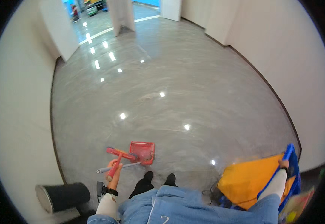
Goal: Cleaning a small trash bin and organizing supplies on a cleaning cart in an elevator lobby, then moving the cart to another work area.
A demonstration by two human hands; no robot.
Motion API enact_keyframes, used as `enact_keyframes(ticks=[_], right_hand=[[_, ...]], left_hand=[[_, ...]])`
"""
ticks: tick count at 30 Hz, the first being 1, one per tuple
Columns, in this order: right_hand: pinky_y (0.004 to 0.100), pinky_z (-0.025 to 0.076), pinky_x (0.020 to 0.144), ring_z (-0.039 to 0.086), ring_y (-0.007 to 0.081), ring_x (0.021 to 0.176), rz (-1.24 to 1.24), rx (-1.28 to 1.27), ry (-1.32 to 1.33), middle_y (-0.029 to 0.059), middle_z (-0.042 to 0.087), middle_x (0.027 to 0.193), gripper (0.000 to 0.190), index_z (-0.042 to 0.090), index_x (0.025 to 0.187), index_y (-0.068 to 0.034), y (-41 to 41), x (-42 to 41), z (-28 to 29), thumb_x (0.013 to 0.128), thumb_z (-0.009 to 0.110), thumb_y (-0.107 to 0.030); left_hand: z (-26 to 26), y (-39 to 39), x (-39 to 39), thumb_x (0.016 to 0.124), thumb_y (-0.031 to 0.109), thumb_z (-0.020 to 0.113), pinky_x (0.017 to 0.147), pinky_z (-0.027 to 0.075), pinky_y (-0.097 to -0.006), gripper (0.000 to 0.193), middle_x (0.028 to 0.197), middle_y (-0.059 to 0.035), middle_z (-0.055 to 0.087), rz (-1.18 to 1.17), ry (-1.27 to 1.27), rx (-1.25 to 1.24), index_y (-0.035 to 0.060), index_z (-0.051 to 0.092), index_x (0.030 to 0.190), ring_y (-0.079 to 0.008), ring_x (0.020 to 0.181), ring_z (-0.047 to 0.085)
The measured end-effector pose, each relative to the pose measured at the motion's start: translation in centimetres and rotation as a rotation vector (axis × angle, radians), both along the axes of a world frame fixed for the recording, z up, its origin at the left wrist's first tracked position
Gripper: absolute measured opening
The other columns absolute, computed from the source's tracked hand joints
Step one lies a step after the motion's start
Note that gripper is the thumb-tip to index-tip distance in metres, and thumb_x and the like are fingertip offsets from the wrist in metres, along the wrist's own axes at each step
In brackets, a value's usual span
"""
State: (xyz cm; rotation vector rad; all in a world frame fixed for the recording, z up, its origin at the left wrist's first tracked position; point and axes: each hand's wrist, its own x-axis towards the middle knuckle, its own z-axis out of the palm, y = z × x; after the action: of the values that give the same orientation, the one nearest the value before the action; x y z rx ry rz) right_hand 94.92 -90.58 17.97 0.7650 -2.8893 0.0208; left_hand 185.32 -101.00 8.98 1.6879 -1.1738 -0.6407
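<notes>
My left hand (114,170) is closed around the red handle of a brush (121,153), whose bristled head points away from me. A grey pole (105,169) passes at the same hand and runs to a red long-handled dustpan (142,151), low over or on the floor; which it is, I cannot tell. Specks lie in the dustpan. At the right, my right hand (283,164) grips the rim of a blue plastic frame (291,156), beside a large orange-yellow panel (249,179). The fingers there are partly hidden.
Glossy grey floor (173,78) stretches ahead between pale walls. A black cylinder (67,196) with a pale end is at the lower left. Cables (211,193) lie by the yellow panel. Doorways open at the far end, with a person (75,12) beyond.
</notes>
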Motion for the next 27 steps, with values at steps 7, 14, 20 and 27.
enact_keyframes(ticks=[7, 14, 20, 27], right_hand=[[0.0395, 0.048, 0.068, 0.061, 0.03, 0.079, -0.063, -0.211, -0.003, 0.0165, 0.063, 0.081, 0.021, 0.062, 0.074, -0.001, -3.6, 2.4, -3.1, 0.068, 0.058, -0.021], [0.0406, 0.048, 0.063, 0.062, 0.0322, 0.074, -0.136, -0.164, 0.067, 0.0208, 0.062, 0.077, 0.026, 0.063, 0.073, 0.0, -1.3, -1.3, -2.7, 0.069, 0.06, -0.025], [0.0391, 0.046, 0.067, 0.061, 0.0333, 0.081, -0.166, -0.255, -0.091, 0.0215, 0.062, 0.081, 0.026, 0.063, 0.079, 0.002, -5.0, 5.9, -3.5, 0.067, 0.058, -0.02], [0.0425, 0.044, 0.059, 0.06, 0.0378, 0.074, 0.056, -0.363, -0.094, 0.0257, 0.059, 0.074, 0.026, 0.062, 0.075, 0.003, -7.4, 13.6, -5.4, 0.069, 0.059, -0.023]], left_hand=[[-0.4, 1.7, 0.3, 0.076, 0.012, 0.065, 0.079, 0.041, -0.0278, 0.024, 0.092, -0.0042, 0.055, 0.081, -0.36, -0.012, 0.0034, 0.054, 0.095, -0.0132, 0.088, 0.05], [-3.6, 0.8, 0.0, 0.076, 0.011, 0.063, 0.082, 0.041, -0.0298, 0.025, 0.095, -0.0066, 0.057, 0.226, 0.199, -0.018, 0.0035, 0.055, 0.099, -0.0176, 0.092, 0.053], [-3.7, 3.2, 2.3, 0.078, 0.007, 0.059, 0.08, 0.041, -0.028, 0.017, 0.093, -0.0045, 0.056, 0.011, 0.137, -0.11, 0.0043, 0.056, 0.094, -0.0151, 0.089, 0.052], [-6.9, 4.7, 3.9, 0.077, 0.01, 0.061, 0.072, 0.043, -0.0251, 0.017, 0.088, -0.0037, 0.057, -0.107, 0.208, -0.206, 0.0038, 0.057, 0.092, -0.0121, 0.08, 0.053]])
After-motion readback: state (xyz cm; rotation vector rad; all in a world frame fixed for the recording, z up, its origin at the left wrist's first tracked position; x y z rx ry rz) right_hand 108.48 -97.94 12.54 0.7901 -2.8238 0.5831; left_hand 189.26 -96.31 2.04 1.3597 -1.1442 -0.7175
